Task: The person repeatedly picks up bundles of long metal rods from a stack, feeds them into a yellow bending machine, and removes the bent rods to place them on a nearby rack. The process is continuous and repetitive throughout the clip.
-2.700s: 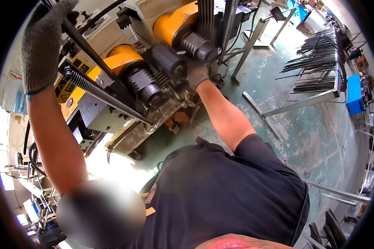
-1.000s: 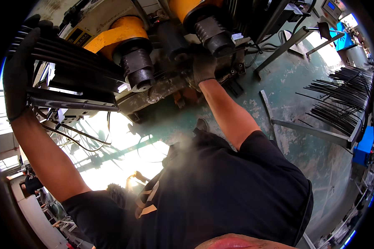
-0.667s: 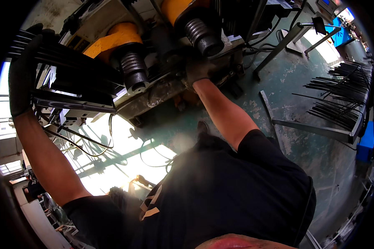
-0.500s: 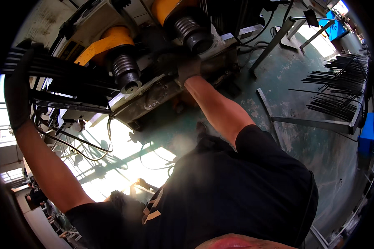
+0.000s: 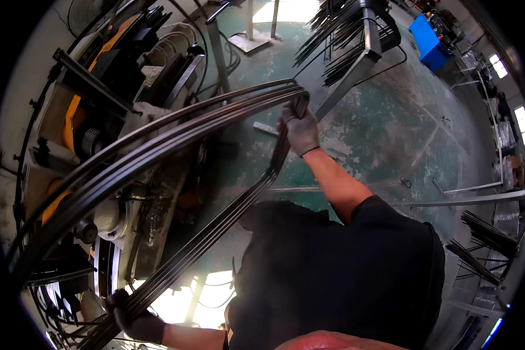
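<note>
Several long dark metal rods [image 5: 213, 224] form a bundle, bent sharply at the upper middle into a lower straight run and an upper run that bows toward the left rim. My right hand [image 5: 301, 129], in a grey glove, is closed around the rods just below the bend. Low at the left, my gloved left hand [image 5: 137, 319] grips the lower run, fingers wrapped over it. The bundle hangs across the front of me, off the machine bed [image 5: 163, 233]. Its ends at the left are cut off by the dark rim.
On the left stands a machine with orange parts [image 5: 73, 119] and a ribbed roller [image 5: 91, 141]. A metal rack [image 5: 372, 41] loaded with dark rods is ahead; a blue bin [image 5: 429, 49] stands beyond. More rods [image 5: 487, 233] lie at the right. Cables trail near the machine.
The view has swung to the right. My right hand has left the machine's rollers and now grips the bent rods. The rods have come away from the machine, with my left hand lower down.
</note>
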`<state>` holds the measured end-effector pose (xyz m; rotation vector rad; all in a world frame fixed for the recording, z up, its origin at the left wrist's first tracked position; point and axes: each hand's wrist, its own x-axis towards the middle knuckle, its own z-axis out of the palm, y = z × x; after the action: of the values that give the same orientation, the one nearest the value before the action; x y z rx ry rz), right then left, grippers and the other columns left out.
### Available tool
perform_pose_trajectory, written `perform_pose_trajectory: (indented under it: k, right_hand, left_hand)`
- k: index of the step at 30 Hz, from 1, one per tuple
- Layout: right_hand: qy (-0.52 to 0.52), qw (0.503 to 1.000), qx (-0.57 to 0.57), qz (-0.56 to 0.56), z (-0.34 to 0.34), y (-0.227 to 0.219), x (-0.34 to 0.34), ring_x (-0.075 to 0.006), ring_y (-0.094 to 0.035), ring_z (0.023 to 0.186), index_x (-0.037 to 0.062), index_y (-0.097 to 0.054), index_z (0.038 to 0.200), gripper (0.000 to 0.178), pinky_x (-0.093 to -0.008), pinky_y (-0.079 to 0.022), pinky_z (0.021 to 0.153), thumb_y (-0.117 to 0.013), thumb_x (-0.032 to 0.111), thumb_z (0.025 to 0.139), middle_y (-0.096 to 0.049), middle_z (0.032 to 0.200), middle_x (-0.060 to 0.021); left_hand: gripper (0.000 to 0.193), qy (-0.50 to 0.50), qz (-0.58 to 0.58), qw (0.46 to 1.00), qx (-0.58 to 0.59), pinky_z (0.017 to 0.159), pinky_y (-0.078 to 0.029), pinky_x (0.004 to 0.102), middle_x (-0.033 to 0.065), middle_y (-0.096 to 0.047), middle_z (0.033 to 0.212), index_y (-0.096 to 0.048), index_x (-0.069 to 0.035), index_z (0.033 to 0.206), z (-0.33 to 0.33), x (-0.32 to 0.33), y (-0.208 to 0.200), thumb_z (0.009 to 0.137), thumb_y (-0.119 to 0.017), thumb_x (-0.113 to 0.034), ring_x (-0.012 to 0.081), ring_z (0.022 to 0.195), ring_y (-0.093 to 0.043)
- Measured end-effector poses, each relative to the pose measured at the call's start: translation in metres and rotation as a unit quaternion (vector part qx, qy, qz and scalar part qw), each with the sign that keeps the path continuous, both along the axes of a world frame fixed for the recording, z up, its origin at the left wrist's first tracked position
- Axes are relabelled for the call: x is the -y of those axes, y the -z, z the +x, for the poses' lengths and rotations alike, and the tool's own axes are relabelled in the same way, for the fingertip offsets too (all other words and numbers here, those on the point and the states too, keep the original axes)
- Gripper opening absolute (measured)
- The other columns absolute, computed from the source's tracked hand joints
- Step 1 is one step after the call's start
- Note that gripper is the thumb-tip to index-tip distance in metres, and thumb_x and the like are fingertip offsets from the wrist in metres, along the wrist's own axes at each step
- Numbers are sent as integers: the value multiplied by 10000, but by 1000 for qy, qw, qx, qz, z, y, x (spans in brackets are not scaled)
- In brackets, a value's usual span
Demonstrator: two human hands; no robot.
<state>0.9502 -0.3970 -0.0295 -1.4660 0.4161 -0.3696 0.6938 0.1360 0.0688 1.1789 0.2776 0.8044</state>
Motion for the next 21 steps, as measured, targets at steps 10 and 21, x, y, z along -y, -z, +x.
perform_pose_trajectory:
  k: [10, 21]
  right_hand:
    - [278, 842, -69, -456, 40, -90, 372, -387, -709, 898, 81, -683, 1091, 305, -469, -533, 786, -704, 352, 951, -730, 940, -209]
    - [172, 746, -78, -638, 277, -23, 608, -473, -644, 1140, 95, -616, 1269, 373, -579, -505, 948, -487, 349, 1028, -668, 1232, -256]
  left_hand:
    - [379, 289, -492, 780, -257, 1064, -484, 545, 270, -636, 1267, -592, 75, 1248, 85, 333, 183, 896, -515, -43, 404, 1213, -606]
    - [396, 275, -224, 878, -320, 906, -570, 455, 172, -671, 1117, -542, 58, 1292, 198, 465, 130, 902, -537, -7, 307, 985, -682]
